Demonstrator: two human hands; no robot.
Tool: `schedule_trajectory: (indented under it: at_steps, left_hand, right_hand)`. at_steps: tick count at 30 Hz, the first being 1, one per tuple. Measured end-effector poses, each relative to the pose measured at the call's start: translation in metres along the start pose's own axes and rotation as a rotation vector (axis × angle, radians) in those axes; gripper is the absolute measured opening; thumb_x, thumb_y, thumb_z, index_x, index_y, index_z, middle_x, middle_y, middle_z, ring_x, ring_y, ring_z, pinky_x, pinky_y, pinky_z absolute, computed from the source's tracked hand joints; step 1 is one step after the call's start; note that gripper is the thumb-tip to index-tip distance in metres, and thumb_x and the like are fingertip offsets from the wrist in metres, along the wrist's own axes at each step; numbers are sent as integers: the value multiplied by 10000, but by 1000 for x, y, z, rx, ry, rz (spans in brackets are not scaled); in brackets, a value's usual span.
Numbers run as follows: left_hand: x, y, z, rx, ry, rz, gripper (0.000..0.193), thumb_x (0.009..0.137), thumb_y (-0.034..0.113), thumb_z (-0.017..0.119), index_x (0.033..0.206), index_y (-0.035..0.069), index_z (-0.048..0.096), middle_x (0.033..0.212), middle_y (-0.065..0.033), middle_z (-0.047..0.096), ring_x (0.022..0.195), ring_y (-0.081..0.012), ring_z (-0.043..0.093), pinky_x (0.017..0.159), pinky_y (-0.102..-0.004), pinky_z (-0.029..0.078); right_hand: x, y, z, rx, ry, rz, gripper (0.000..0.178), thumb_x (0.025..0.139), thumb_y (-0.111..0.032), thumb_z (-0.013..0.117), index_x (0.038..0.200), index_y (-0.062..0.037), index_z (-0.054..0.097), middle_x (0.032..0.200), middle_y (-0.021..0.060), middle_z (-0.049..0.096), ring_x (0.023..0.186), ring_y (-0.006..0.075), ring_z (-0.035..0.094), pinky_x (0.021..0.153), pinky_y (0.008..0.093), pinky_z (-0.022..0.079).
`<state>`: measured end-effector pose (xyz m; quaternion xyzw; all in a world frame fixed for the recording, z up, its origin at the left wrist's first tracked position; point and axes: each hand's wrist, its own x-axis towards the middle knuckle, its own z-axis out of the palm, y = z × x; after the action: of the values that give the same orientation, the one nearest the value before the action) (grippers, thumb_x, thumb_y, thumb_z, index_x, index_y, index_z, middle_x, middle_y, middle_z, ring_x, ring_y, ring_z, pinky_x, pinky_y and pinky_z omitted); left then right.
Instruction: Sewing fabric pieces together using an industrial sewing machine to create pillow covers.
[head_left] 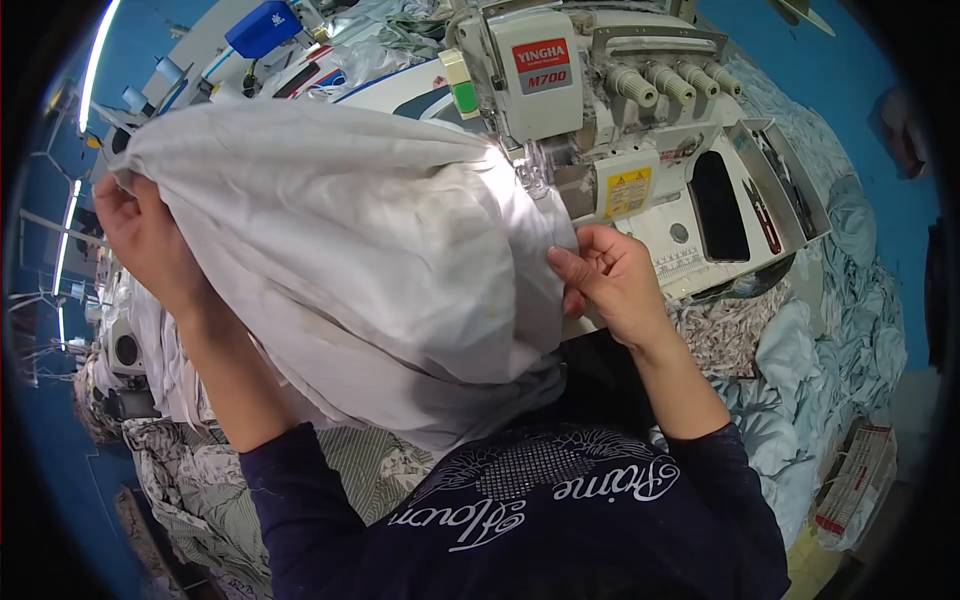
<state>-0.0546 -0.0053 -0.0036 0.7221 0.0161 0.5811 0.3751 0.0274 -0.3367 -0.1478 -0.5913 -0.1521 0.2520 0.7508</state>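
Note:
A large piece of white fabric (pixel 380 240) stretches between my two hands and hangs down over my lap. My left hand (pixel 145 230) grips its far left end, raised well off to the side, with the fingertips partly covered by cloth. Close to the needle area of an overlock sewing machine (pixel 545 85), my right hand (pixel 615 280) pinches the fabric's right edge between thumb and fingers. The cloth's upper right edge lies at the lit presser foot (pixel 532 172); the exact contact with the needle is hard to make out.
A dark phone (pixel 718 205), red-handled snips (pixel 764 218) and a coin-like disc (pixel 679 233) lie on the machine's right bed, beside a narrow tray (pixel 800 190). Heaps of pale fabric (pixel 850 290) fill the right side. Patterned cloth (pixel 230 500) is piled at lower left.

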Motion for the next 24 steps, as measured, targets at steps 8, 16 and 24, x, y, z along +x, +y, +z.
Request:
schedule_trajectory:
  at_steps: [8, 16, 24]
  left_hand:
    - [61, -19, 31, 285, -49, 54, 340, 847, 278, 635, 1006, -13, 558, 833, -45, 618, 722, -97, 557, 680, -210, 442]
    - [128, -52, 59, 517, -10, 106, 494, 814, 439, 630, 1029, -4, 592, 852, -78, 640, 773, -145, 588, 740, -258, 448]
    - [174, -118, 66, 745, -33, 89, 442, 815, 418, 613, 956, 0, 605, 891, -119, 652, 790, -205, 618, 735, -300, 466]
  right_hand:
    - [1, 0, 0, -5, 4, 8, 179, 837, -154, 666, 859, -4, 571, 613, 8, 562, 455, 62, 515, 434, 185, 402]
    - [1, -2, -1, 4, -8, 14, 170, 838, -146, 663, 851, -4, 570, 606, 10, 558, 436, 60, 501, 414, 183, 384]
    - [-1, -3, 3, 5, -16, 13, 146, 836, -117, 656, 859, 1, 575, 616, 12, 554, 427, 57, 481, 396, 183, 368]
